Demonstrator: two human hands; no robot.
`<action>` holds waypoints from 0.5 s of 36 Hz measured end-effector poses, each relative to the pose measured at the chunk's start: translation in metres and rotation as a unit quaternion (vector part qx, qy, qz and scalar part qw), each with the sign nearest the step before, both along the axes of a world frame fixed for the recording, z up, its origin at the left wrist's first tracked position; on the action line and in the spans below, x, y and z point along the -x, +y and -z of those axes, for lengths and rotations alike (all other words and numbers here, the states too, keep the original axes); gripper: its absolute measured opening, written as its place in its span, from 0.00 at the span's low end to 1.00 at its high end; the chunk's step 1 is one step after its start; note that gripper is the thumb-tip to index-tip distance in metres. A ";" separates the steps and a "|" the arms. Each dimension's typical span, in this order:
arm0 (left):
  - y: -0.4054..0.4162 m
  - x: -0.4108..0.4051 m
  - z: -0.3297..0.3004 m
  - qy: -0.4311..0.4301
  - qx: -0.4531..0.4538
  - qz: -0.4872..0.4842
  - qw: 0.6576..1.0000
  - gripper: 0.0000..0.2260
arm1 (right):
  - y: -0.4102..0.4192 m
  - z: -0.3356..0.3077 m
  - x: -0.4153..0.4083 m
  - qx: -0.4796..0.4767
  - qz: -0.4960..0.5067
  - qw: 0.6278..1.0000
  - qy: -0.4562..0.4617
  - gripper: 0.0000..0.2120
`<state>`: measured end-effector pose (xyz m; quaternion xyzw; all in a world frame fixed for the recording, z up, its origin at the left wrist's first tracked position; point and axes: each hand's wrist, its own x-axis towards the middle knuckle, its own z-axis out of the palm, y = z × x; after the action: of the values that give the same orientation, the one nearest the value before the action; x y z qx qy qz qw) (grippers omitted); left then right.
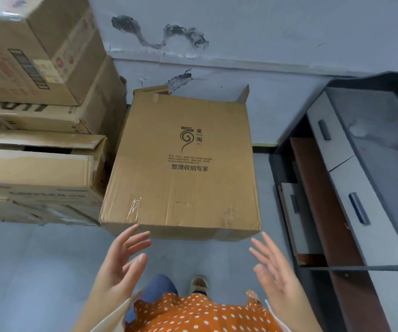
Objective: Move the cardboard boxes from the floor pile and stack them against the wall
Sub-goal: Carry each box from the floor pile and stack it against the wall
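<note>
Cardboard box (181,161) on floor | left hand (121,264) fingers spread, holding nothing | right hand (274,271) likewise

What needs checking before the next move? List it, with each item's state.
1. Left hand empty, fingers spread: ok.
2. Right hand empty, fingers spread: ok.
3. Printed box released, both hands off it: ok.
4. Printed box close to the wall, beside the stacked boxes: ok.
5. Box's far flaps closed: not ok, they stand up.
6. Floor pile left to move: cannot tell, out of view.
</note>
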<state>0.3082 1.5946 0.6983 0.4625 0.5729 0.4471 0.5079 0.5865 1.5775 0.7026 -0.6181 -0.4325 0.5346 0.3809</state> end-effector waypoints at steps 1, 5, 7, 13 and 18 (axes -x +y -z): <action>0.003 -0.004 0.001 -0.006 0.002 0.008 1.000 0.32 | -0.003 -0.001 0.000 -0.005 0.016 1.000 -0.003 0.47; 0.022 -0.005 0.001 -0.014 -0.018 0.075 0.997 0.22 | -0.018 -0.003 0.006 -0.014 0.085 0.996 -0.022 0.46; 0.035 0.000 0.002 -0.011 -0.021 0.116 0.993 0.21 | -0.028 -0.003 0.016 -0.018 0.138 0.990 -0.023 0.46; 0.075 0.025 0.006 0.001 -0.025 0.260 0.965 0.25 | -0.063 0.003 0.075 -0.023 0.314 0.949 -0.006 0.40; 0.088 0.049 0.003 0.012 -0.022 0.380 0.925 0.19 | -0.100 0.014 0.154 -0.046 0.440 0.897 -0.006 0.37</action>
<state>0.2591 1.6822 0.6957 0.6619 0.3499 0.2279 0.6225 0.4326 1.4773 0.6882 -0.7304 -0.1424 0.2883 0.6026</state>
